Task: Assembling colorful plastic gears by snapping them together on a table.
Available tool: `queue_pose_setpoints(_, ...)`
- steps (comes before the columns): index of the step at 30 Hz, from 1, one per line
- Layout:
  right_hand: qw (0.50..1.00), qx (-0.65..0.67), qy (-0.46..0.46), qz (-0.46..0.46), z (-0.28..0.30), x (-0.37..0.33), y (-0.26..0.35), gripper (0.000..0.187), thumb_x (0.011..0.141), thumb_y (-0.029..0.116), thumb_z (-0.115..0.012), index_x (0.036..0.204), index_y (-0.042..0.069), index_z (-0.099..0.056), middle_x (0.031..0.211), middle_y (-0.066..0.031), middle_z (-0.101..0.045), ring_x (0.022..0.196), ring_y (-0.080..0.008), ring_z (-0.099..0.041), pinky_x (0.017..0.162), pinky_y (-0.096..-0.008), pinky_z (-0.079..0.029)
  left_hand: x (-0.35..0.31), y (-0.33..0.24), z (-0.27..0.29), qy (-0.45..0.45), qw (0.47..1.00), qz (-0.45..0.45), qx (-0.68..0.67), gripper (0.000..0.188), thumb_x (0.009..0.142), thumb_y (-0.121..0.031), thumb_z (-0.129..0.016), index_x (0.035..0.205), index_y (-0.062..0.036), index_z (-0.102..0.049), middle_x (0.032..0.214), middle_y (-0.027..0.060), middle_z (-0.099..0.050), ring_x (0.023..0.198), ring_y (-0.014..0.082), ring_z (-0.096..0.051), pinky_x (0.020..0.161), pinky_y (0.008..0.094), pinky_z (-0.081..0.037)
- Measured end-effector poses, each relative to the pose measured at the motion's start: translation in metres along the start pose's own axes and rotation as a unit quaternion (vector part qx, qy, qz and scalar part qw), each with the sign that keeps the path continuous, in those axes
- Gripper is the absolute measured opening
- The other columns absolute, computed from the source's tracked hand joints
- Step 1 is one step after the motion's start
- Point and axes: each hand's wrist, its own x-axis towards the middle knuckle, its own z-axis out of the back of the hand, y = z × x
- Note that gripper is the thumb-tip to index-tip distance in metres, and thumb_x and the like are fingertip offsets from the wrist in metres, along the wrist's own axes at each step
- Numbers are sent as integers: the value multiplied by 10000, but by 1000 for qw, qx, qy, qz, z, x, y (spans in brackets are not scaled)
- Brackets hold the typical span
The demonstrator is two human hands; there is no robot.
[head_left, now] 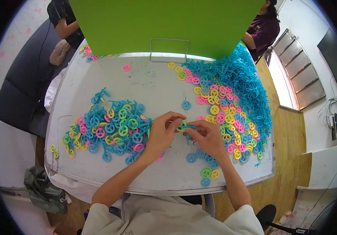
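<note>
Over the middle of the white table, my left hand [164, 131] pinches a small green plastic wheel [181, 126] between thumb and fingers. My right hand [207, 136] is closed on a thin blue plastic stem [190, 127], whose end meets the wheel. Whether the stem sits in the wheel's hub or only touches it, I cannot tell. Left of my hands spreads a heap of wheels joined to blue stems [117, 124]. Loose wheels in pink, yellow, green and blue [231, 117] lie to the right, some of them near my right wrist.
A large mound of blue stems [247, 78] covers the table's far right. A green panel [168, 25] stands across the back, with a wire stand [170, 39] before it. A single blue wheel [186, 105] lies beyond my hands. Two people sit at the far corners.
</note>
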Motion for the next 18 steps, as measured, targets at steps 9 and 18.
queue_pose_setpoints(9, 977, 163, 134, -2, 12, -5, 19, 350, 847, -20, -617, 1194, 9, -594, 879, -57, -646, 823, -100, -647, 691, -219, -509, -4, -10, -10, -10, 984, 125, -131, 168, 958, -70, -511, 1078, 8, -599, 946, 40, -632, 835, 90, -595, 730, 255, -537)
queue_pose_setpoints(18, 969, 69, -178, 156, 33, 9, 0, 110, 896, 35, -606, 988, 9, -660, 908, -28, -652, 838, -77, -618, 730, -219, -499, 9, -8, -22, -26, 994, -80, 75, 251, 920, -42, -539, 1167, -37, -581, 968, 77, -608, 801, 168, -606, 666, 295, -506)
